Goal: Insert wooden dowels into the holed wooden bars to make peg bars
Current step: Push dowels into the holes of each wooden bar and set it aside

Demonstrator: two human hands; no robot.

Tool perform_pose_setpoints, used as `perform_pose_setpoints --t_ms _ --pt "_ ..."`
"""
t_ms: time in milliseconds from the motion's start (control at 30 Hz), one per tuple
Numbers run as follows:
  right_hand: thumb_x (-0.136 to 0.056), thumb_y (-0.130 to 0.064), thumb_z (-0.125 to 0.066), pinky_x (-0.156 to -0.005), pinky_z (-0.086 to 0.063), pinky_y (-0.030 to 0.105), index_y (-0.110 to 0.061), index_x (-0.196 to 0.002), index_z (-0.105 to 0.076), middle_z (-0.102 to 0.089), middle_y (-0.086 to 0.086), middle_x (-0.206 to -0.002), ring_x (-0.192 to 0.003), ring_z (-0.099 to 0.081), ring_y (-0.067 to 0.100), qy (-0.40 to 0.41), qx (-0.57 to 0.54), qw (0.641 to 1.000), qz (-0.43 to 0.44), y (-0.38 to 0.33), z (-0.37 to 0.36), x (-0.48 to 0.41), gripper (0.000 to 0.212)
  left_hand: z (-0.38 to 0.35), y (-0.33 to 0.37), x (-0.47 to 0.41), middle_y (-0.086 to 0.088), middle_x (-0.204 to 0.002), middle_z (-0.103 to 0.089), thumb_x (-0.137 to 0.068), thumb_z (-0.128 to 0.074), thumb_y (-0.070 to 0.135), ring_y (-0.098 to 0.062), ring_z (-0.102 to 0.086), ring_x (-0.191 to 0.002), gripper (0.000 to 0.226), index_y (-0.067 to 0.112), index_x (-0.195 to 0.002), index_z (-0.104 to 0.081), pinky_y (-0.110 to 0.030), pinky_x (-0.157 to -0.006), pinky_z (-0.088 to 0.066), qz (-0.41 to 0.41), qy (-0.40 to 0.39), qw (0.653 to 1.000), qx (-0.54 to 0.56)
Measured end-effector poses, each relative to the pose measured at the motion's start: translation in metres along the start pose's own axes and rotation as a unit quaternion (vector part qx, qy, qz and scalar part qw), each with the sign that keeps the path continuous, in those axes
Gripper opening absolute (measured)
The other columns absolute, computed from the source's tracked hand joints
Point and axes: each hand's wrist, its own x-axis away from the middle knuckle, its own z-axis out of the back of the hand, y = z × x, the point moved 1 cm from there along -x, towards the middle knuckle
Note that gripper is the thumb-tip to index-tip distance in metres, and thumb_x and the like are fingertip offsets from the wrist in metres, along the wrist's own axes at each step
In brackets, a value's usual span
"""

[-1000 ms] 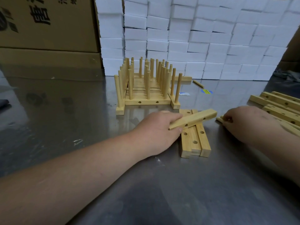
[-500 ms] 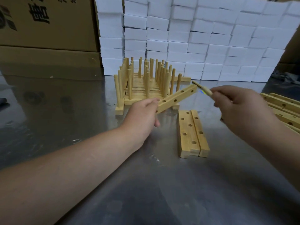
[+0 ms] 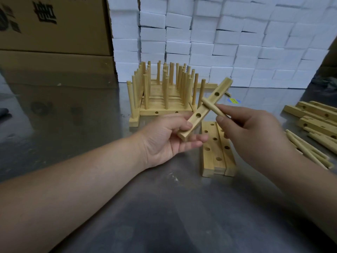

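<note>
**Q:** How do the hands lie, nearest first?

**A:** Above the table (image 3: pixel 164 207), the left hand (image 3: pixel 164 139) is palm-up. Its thumb and curled fingers pinch the near end of a holed bar (image 3: pixel 221 89), which slants up and away. The right hand (image 3: pixel 255 136) has thumb and fingers clamped on a dowel (image 3: pixel 217 111) that crosses the bar's middle.

**Q:** And beyond?

**A:** Spare bars (image 3: pixel 215 157) lie flat below the hands. Finished peg bars (image 3: pixel 164 92) stand farther back, before white blocks (image 3: pixel 218 42).

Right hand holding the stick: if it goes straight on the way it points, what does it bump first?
Most likely the holed bar in the left hand; the dowel in the right hand crosses its middle. Depth is unclear.
</note>
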Motion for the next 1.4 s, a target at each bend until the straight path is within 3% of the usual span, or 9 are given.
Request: perform_pose_setpoints --t_ms 67,200,267,367,533,600,733,1233,1400 --pt "-0.084 -0.039 -0.048 -0.053 -0.043 0.021 -0.079 -0.065 -0.042 -0.060 -0.026 -0.074 -0.064 -0.055 0.002 -0.013 0.018 1.000 0.006 0.001 0.001 0.002 0.044 0.000 -0.002 0.002 -0.003 -0.062 -0.053 -0.077 -0.046 -0.005 -0.010 -0.060 -0.058 0.032 0.001 -0.105 -0.060 -0.025 -0.058 -0.056 0.008 -0.019 0.998 -0.060" --pt "-0.077 -0.044 -0.036 -0.036 -0.033 0.014 -0.071 -0.081 -0.050 -0.052 -0.010 -0.048 -0.038 -0.042 0.003 -0.047 0.008 0.998 0.027 0.000 0.001 0.007 0.031 -0.002 -0.005 0.002 -0.003 -0.068 -0.051 -0.060 -0.054 0.005 -0.009 -0.049 -0.051 0.038 0.008 -0.096 -0.064 -0.023 -0.048 -0.049 0.008 -0.017 0.997 -0.076" --pt "-0.077 -0.041 -0.035 -0.037 -0.033 0.015 -0.064 -0.092 -0.049 -0.054 -0.012 -0.052 -0.039 -0.044 0.003 -0.048 0.016 0.998 0.032 0.001 0.000 0.008 0.030 -0.002 -0.005 0.001 -0.002 -0.074 -0.057 -0.064 -0.065 0.023 -0.009 -0.046 -0.047 0.033 0.012 -0.095 -0.061 -0.020 -0.043 -0.040 0.005 -0.007 0.997 -0.077" --pt "-0.077 -0.040 -0.035 -0.037 -0.031 0.015 -0.057 -0.092 -0.051 -0.055 -0.016 -0.052 -0.040 -0.045 0.002 -0.052 0.040 0.997 0.028 0.001 -0.001 0.007 0.028 -0.001 -0.005 -0.004 -0.001 -0.071 -0.063 -0.088 -0.041 0.043 -0.009 -0.044 -0.042 0.034 0.016 -0.097 -0.059 -0.019 -0.042 -0.035 0.011 0.020 0.996 -0.084" --pt "-0.076 -0.042 -0.040 -0.041 -0.033 0.018 -0.052 -0.083 -0.049 -0.059 -0.022 -0.066 -0.050 -0.053 -0.001 -0.023 0.027 0.999 0.021 -0.002 -0.001 0.007 0.015 0.001 -0.004 -0.003 -0.005 -0.070 -0.066 -0.090 -0.044 0.013 -0.016 -0.060 -0.053 0.014 0.011 -0.100 -0.053 -0.023 -0.047 -0.050 0.009 -0.020 0.998 -0.051" --pt "-0.078 -0.039 -0.048 -0.039 -0.036 0.012 -0.042 -0.082 -0.046 -0.061 -0.021 -0.073 -0.051 -0.054 -0.001 0.029 0.001 1.000 0.009 0.000 0.004 0.004 0.005 0.001 -0.004 -0.001 -0.006 -0.073 -0.065 -0.080 -0.051 0.009 -0.020 -0.063 -0.061 0.029 0.009 -0.109 -0.049 -0.027 -0.053 -0.053 0.020 -0.059 0.997 -0.047" --pt "-0.080 -0.028 -0.058 -0.035 -0.033 0.011 -0.037 -0.073 -0.056 -0.062 -0.012 -0.069 -0.042 -0.048 0.002 0.084 -0.039 0.996 0.007 0.002 0.011 0.002 0.012 0.004 -0.004 -0.002 -0.008 -0.070 -0.063 -0.073 -0.056 0.002 -0.020 -0.064 -0.064 0.059 0.012 -0.130 -0.045 -0.027 -0.059 -0.054 0.012 -0.076 0.996 -0.052" --pt "-0.078 -0.017 -0.058 -0.031 -0.026 0.011 -0.028 -0.065 -0.066 -0.048 -0.012 -0.037 -0.030 -0.035 0.002 0.088 -0.116 0.989 -0.036 0.007 0.011 0.001 0.018 0.009 -0.004 -0.008 -0.004 -0.063 -0.054 -0.062 -0.044 0.012 -0.014 -0.051 -0.054 0.072 0.022 -0.133 -0.047 -0.027 -0.056 -0.050 0.002 -0.062 0.998 0.012" --pt "-0.078 -0.018 -0.058 -0.031 -0.026 0.011 -0.028 -0.064 -0.065 -0.047 -0.012 -0.036 -0.029 -0.036 0.002 0.075 -0.107 0.991 -0.021 0.005 0.009 0.002 0.019 0.007 -0.005 -0.008 -0.002 -0.061 -0.056 -0.073 -0.051 0.013 -0.011 -0.050 -0.051 0.054 0.028 -0.124 -0.052 -0.024 -0.052 -0.048 -0.003 -0.036 0.999 -0.012"
